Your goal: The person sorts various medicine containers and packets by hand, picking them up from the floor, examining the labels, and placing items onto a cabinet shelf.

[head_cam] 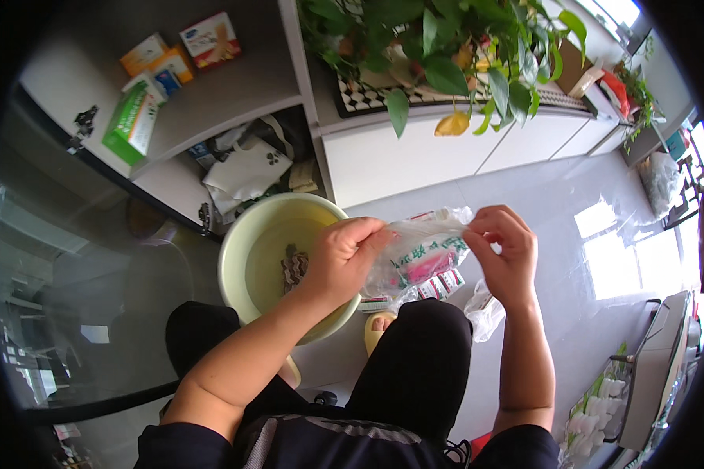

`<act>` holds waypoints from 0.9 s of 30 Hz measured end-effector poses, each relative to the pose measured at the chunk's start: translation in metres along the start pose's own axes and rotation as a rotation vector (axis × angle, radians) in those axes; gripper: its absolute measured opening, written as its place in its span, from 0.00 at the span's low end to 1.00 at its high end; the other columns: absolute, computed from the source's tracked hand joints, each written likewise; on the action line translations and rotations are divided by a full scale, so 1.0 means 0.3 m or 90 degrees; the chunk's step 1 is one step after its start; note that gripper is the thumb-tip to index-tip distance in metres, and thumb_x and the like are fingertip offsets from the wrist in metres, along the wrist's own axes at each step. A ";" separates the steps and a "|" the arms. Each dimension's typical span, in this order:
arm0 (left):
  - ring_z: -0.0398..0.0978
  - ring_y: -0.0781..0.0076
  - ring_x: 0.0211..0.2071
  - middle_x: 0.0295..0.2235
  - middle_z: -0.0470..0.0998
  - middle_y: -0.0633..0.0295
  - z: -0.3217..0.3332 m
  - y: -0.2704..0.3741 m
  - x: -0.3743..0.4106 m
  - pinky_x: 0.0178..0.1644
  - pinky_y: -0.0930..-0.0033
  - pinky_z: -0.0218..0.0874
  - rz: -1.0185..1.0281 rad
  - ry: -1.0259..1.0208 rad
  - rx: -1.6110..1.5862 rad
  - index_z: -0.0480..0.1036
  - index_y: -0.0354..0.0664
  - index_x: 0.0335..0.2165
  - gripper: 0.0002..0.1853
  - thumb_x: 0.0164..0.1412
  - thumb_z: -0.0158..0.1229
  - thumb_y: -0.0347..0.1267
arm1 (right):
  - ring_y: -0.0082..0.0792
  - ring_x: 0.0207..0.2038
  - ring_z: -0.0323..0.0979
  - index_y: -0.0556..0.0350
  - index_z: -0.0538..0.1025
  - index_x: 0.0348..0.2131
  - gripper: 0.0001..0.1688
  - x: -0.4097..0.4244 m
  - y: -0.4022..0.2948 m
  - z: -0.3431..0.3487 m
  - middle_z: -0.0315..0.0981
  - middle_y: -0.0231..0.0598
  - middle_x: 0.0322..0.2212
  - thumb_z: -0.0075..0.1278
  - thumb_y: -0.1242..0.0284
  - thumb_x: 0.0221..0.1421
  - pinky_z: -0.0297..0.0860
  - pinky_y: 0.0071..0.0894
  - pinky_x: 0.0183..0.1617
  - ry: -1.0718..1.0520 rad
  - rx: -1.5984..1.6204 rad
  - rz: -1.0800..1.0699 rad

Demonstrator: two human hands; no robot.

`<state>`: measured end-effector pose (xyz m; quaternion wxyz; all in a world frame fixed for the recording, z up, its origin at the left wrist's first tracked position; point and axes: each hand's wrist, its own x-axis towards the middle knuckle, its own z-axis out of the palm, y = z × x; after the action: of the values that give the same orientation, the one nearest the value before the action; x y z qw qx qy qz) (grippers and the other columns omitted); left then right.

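Observation:
Stretched between my two hands is a clear plastic bag (410, 258) with green and pink print. My left hand (352, 252) pinches one upper corner between thumb and fingers, above the right rim of a pale green basin (232, 258). The opposite corner is held by my right hand (501, 246), over the floor. Inside the basin, a brown patterned cloth-like item (294, 271) lies at the bottom, partly behind my left forearm. Below the bag, several small printed boxes (440, 285) rest on the floor, partly covered by plastic.
A cabinet's shelf (240, 76) holds a green-and-white box (130, 126) and other small boxes. Its lower compartment contains a white bag (246, 170). Leafy potted plants (446, 64) overhang a white low cabinet (405, 152). A crumpled white plastic bag (484, 313) lies on the grey floor.

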<state>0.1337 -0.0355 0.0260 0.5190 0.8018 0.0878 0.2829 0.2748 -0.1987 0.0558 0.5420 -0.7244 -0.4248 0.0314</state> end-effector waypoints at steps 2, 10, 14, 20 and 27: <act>0.68 0.84 0.26 0.23 0.73 0.66 -0.074 0.075 -0.038 0.30 0.80 0.59 -0.081 -0.028 -0.006 0.72 0.33 0.30 0.06 0.55 0.51 0.27 | 0.19 0.29 0.66 0.60 0.69 0.24 0.04 -0.038 -0.064 0.003 0.70 0.33 0.27 0.49 0.82 0.45 0.64 0.18 0.28 0.035 0.202 0.056; 0.64 0.82 0.32 0.28 0.65 0.69 -0.158 0.213 -0.259 0.39 0.81 0.56 -0.117 -0.068 -0.257 0.61 0.39 0.39 0.19 0.47 0.57 0.22 | 0.15 0.26 0.62 0.57 0.63 0.32 0.10 -0.249 -0.309 0.117 0.66 0.28 0.24 0.46 0.82 0.47 0.60 0.13 0.30 0.004 0.566 0.192; 0.64 0.82 0.23 0.20 0.66 0.70 -0.179 0.295 -0.345 0.31 0.81 0.57 -0.023 -0.152 -0.060 0.69 0.37 0.33 0.11 0.47 0.58 0.23 | 0.14 0.26 0.60 0.61 0.67 0.35 0.11 -0.363 -0.352 0.103 0.65 0.27 0.22 0.48 0.79 0.49 0.59 0.13 0.31 -0.097 0.335 0.185; 0.65 0.79 0.21 0.20 0.68 0.66 -0.208 0.272 -0.475 0.26 0.79 0.55 0.016 -0.048 -0.087 0.72 0.36 0.29 0.11 0.59 0.49 0.33 | 0.17 0.26 0.62 0.61 0.70 0.30 0.08 -0.498 -0.322 0.077 0.66 0.29 0.24 0.42 0.74 0.56 0.59 0.17 0.30 0.082 0.383 0.249; 0.64 0.80 0.22 0.21 0.70 0.66 -0.258 0.327 -0.564 0.28 0.78 0.56 -0.110 0.015 -0.005 0.72 0.34 0.27 0.13 0.59 0.47 0.33 | 0.19 0.23 0.60 0.58 0.69 0.25 0.12 -0.611 -0.320 -0.005 0.64 0.29 0.21 0.56 0.70 0.45 0.56 0.17 0.28 0.012 0.395 0.186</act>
<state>-0.0630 -0.0922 0.0744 0.5439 0.7857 0.1617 0.2466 0.1029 -0.3139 0.0581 0.7303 -0.5783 -0.2818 0.2298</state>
